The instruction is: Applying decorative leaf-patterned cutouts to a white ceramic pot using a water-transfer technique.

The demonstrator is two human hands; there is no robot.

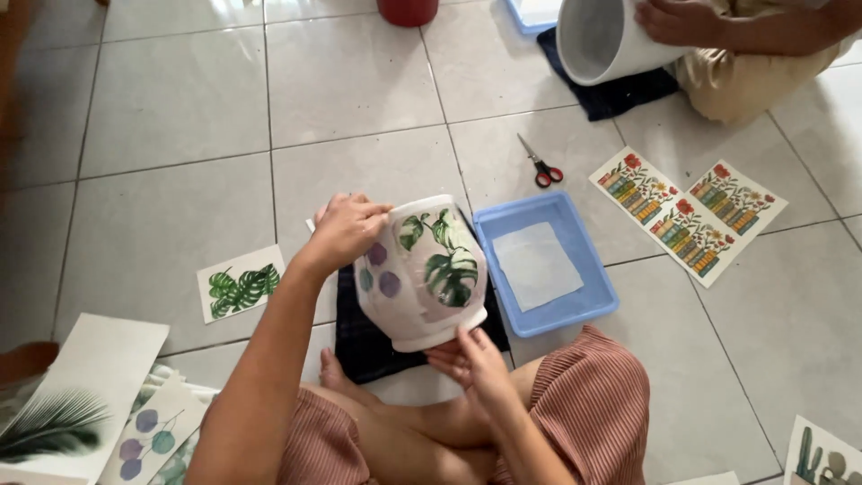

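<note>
Both hands grip a white pot [422, 274] tilted over a dark cloth [359, 341] on the floor: left hand [344, 232] pinches its far rim, right hand [471, 359] supports its near base. A blue tray [602, 292] sits just right.

**Count of what lies on the floor**

I count two white pots: one decorated with leaves [422, 274], one plain [603, 38]. I see two blue trays, the near tray [603, 301] and the far tray [519, 16], and two dark cloths [364, 346] [620, 94]. One pair of red-handled scissors [541, 166]. Two flower-and-book sheets [669, 216] [736, 198], one green leaf sheet [241, 283], one red container [408, 11].
</note>
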